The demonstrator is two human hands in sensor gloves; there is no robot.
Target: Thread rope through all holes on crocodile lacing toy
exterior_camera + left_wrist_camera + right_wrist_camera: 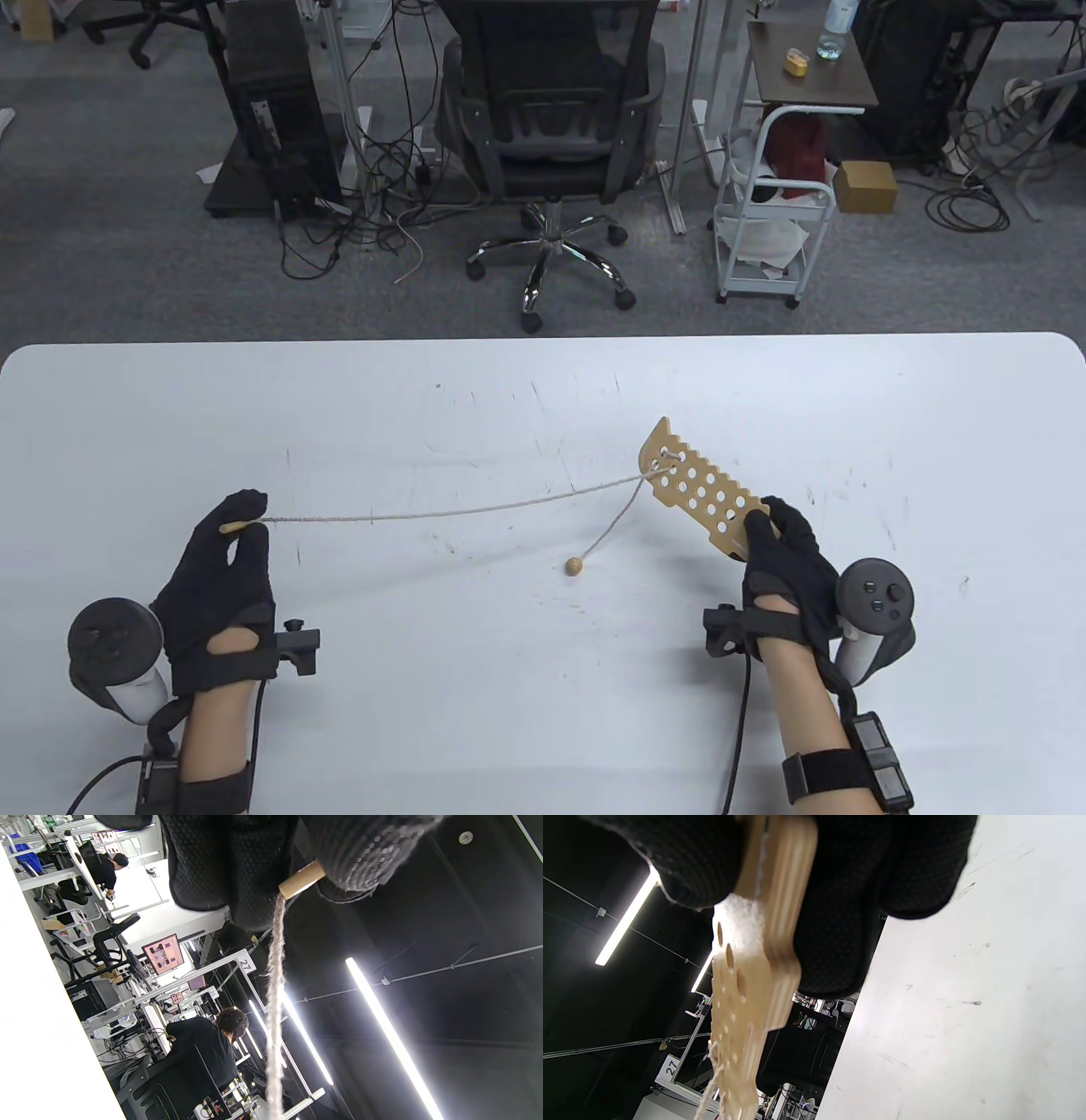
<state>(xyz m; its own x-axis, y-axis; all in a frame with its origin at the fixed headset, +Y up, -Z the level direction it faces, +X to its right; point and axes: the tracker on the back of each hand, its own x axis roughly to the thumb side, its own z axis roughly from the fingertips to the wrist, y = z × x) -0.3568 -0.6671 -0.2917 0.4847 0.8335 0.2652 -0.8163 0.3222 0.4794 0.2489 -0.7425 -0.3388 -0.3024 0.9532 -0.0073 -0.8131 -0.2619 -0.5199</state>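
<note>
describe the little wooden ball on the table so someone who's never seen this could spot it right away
Start at the white table and find the flat wooden crocodile board full of holes, gripped by the right hand. A short tail of the rope hangs from the board's far end down to the small round bead, alone between the hands. The rope's other end is a wooden stick pinched by the left hand.

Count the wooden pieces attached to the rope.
2. A wooden needle at one end, pinched by the left hand; a wooden bead at the other end, lying on the table below the board.
</note>
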